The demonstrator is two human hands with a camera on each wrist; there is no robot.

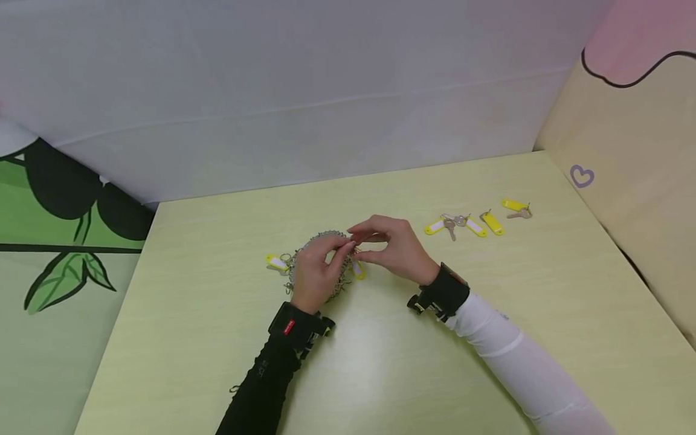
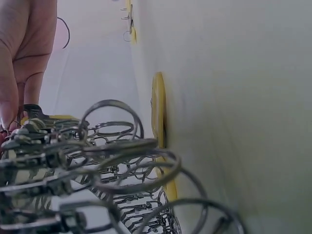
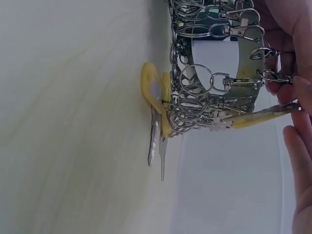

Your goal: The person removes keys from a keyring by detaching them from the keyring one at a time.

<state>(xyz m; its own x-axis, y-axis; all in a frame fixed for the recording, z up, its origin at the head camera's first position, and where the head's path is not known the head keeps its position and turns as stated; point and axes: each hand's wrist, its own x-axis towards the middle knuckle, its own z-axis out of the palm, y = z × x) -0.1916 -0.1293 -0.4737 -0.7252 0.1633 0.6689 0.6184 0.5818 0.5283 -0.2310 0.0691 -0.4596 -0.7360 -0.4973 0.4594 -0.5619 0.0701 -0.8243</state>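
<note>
A round metal rack (image 3: 251, 92) stands on the table, its rim hung all round with swivel clasps and split rings. My left hand (image 1: 318, 269) reaches over it, thumb and fingers pinching a swivel clasp (image 3: 275, 76) at the upper rim. From the right, my right hand (image 1: 388, 244) pinches the ring end of a yellow key tag (image 3: 261, 117), which hangs down with its key beside the rack. Fingertips of both hands meet there and partly hide the ring. Another yellow key tag (image 1: 277, 261) with a key is at the rack's left side.
On the table (image 1: 370, 374), right of the rack, lie loose yellow tags (image 1: 492, 223) with keys (image 1: 449, 228). One more yellow tag (image 1: 514, 205) with a key lies farther right. A pale cloth wall (image 1: 326, 145) borders the back, with printed panels at both sides.
</note>
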